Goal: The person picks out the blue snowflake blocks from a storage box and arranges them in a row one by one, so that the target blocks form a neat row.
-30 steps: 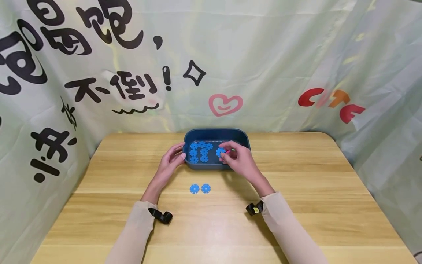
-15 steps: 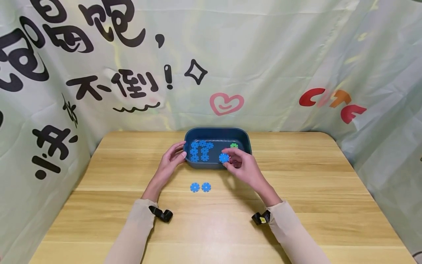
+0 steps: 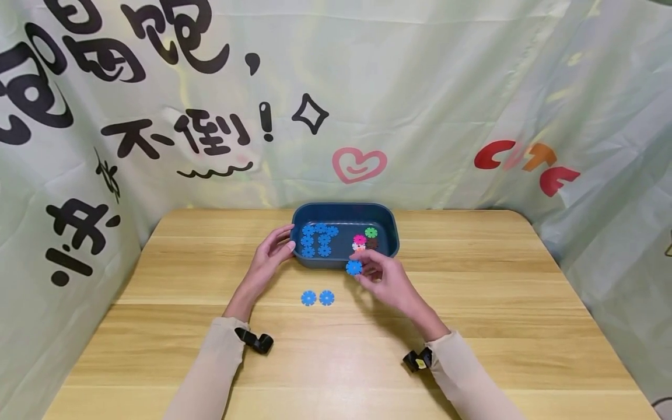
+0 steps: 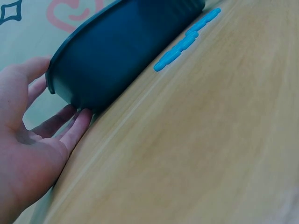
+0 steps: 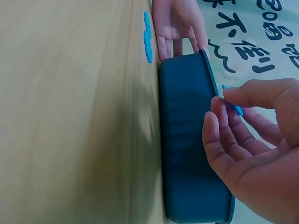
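My right hand (image 3: 384, 277) pinches a blue notched plastic disc (image 3: 354, 268) between thumb and fingertips, just in front of the near rim of the dark blue plastic box (image 3: 343, 207). In the right wrist view, the disc (image 5: 238, 110) shows edge-on beside the box's rim. My left hand (image 3: 270, 251) holds the box's left end; in the left wrist view, fingers reach its rim and lower wall. Inside the box, several blue discs (image 3: 317, 240) lie at the left. At the right are a green disc (image 3: 371, 233), a pink one (image 3: 359, 240) and a brown one (image 3: 372, 244).
Two blue discs (image 3: 317, 298) lie side by side on the wooden table (image 3: 336, 361), in front of the box. A printed curtain (image 3: 430, 105) hangs behind the table and along its sides. Each wrist wears a small black camera (image 3: 257, 341).
My right hand has drawn the blue disc out of the box, toward me over the near rim. The green, pink and brown discs have come into sight. The left hand stays on the box.
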A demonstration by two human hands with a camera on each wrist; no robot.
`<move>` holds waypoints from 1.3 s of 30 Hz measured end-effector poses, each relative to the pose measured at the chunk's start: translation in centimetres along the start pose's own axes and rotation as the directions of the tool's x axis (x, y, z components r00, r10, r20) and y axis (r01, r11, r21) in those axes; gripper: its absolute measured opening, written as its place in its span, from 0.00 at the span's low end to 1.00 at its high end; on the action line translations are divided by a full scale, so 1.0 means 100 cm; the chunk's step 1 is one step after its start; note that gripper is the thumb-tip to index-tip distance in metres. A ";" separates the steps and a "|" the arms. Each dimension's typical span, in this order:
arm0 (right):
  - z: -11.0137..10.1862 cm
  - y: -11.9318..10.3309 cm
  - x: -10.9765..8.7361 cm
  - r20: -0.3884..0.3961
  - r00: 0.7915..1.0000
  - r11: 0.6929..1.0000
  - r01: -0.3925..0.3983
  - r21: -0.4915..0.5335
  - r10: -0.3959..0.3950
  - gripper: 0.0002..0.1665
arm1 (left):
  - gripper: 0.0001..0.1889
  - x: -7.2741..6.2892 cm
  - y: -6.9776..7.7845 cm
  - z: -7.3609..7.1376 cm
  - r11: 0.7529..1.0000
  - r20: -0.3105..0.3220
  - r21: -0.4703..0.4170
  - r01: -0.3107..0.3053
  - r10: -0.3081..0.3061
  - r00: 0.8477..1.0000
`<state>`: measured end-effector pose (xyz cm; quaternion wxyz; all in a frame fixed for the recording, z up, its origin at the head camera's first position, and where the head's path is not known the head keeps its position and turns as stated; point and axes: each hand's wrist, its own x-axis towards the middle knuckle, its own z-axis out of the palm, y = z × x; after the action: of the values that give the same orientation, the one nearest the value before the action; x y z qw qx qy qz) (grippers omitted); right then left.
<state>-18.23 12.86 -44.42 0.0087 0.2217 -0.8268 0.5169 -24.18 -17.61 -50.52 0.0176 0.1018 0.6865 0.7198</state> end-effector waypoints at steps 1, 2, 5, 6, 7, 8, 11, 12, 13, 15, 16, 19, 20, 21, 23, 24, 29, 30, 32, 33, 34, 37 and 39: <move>0.001 0.001 -0.001 0.009 1.000 1.000 -0.002 0.002 0.002 0.22 | 0.26 0.000 -0.001 0.000 1.000 -0.001 0.002 -0.003 0.003 1.000; 0.002 0.001 -0.001 0.020 1.000 1.000 -0.007 0.007 0.007 0.22 | 0.27 0.001 -0.001 0.000 1.000 -0.001 0.003 -0.008 0.008 1.000; 0.006 0.002 -0.003 0.061 0.998 1.000 -0.021 0.004 0.021 0.20 | 0.27 0.002 -0.001 0.000 1.000 0.002 0.009 -0.023 0.023 1.000; 0.007 0.003 -0.003 0.075 0.997 1.000 -0.025 -0.001 0.025 0.19 | 0.27 0.002 -0.001 0.000 1.000 0.003 0.008 -0.027 0.027 1.000; 0.008 0.003 -0.003 0.087 0.996 0.999 -0.034 -0.006 0.034 0.19 | 0.27 0.002 -0.001 0.000 0.999 0.005 0.009 -0.032 0.032 0.999; 0.009 0.002 -0.003 0.098 0.994 0.999 -0.044 -0.010 0.044 0.19 | 0.27 0.002 0.000 0.000 0.999 0.005 0.011 -0.033 0.033 0.999; 0.011 0.002 -0.004 0.134 0.989 0.998 -0.061 -0.031 0.064 0.18 | 0.27 0.003 0.001 0.001 0.999 0.009 0.013 -0.034 0.034 0.999; 0.011 0.002 -0.004 0.147 0.987 0.997 -0.061 -0.038 0.066 0.18 | 0.27 0.003 0.002 0.000 0.999 0.010 0.012 -0.033 0.033 0.999; 0.012 0.002 -0.005 0.161 0.984 0.997 -0.063 -0.049 0.070 0.18 | 0.27 0.003 0.002 0.000 0.999 0.011 0.015 -0.030 0.029 1.000; 0.014 0.003 -0.006 0.194 0.979 0.996 -0.054 -0.077 0.068 0.18 | 0.27 0.002 0.002 0.000 1.000 0.012 0.016 -0.017 0.017 1.000; 0.015 0.003 -0.007 0.211 0.975 0.994 -0.051 -0.094 0.070 0.18 | 0.27 0.002 0.002 0.000 1.000 0.012 0.015 -0.011 0.011 1.000; 0.018 0.004 -0.008 0.251 0.966 0.989 -0.035 -0.141 0.070 0.18 | 0.27 -0.001 0.001 0.000 1.000 0.005 0.016 -0.004 0.004 1.000; 0.019 0.004 -0.008 0.261 0.963 0.987 -0.031 -0.156 0.071 0.17 | 0.27 -0.002 0.001 0.000 1.000 0.004 0.015 -0.006 0.006 1.000; 0.019 0.004 -0.009 0.269 0.960 0.985 -0.029 -0.170 0.075 0.17 | 0.28 -0.002 0.001 0.000 1.000 0.003 0.017 -0.010 0.010 1.000; 0.020 0.004 -0.010 0.280 0.957 0.981 -0.026 -0.194 0.081 0.16 | 0.28 -0.002 0.000 0.000 1.000 0.001 0.017 -0.018 0.018 1.000; 0.020 0.004 -0.010 0.285 0.955 0.979 -0.026 -0.203 0.085 0.16 | 0.28 -0.002 0.000 0.001 1.000 0.002 0.018 -0.019 0.019 1.000; 0.021 0.004 -0.011 0.287 0.953 0.971 -0.021 -0.240 0.091 0.16 | 0.26 -0.002 0.001 0.002 1.000 0.002 0.010 -0.021 0.021 1.000; 0.021 0.004 -0.011 0.283 0.955 0.968 -0.016 -0.252 0.089 0.16 | 0.26 -0.002 0.001 0.002 1.000 0.002 0.010 -0.023 0.023 1.000; 0.022 0.004 -0.011 0.274 0.958 0.961 -0.006 -0.277 0.085 0.16 | 0.26 -0.002 0.002 0.002 1.000 0.004 0.010 -0.025 0.025 1.000; 0.022 0.004 -0.011 0.271 0.959 0.958 -0.002 -0.287 0.083 0.16 | 0.26 -0.002 0.002 0.002 1.000 0.005 0.010 -0.025 0.025 1.000; 0.022 0.003 -0.011 0.269 0.960 0.955 0.003 -0.298 0.081 0.16 | 0.26 -0.002 0.002 0.002 1.000 0.005 0.011 -0.024 0.024 1.000; 0.022 0.003 -0.011 0.270 0.959 0.949 0.008 -0.316 0.082 0.16 | 0.26 -0.002 0.001 0.001 1.000 0.004 0.014 -0.022 0.022 1.000; 0.023 0.003 -0.011 0.268 0.959 0.948 0.001 -0.319 0.089 0.15 | 0.26 -0.001 0.001 0.001 1.000 0.004 0.014 -0.021 0.021 1.000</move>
<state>-16.86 11.38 -45.97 -0.0843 0.2696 -0.8964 0.3415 -24.05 -17.55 -50.47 0.0108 0.1104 0.6904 0.7149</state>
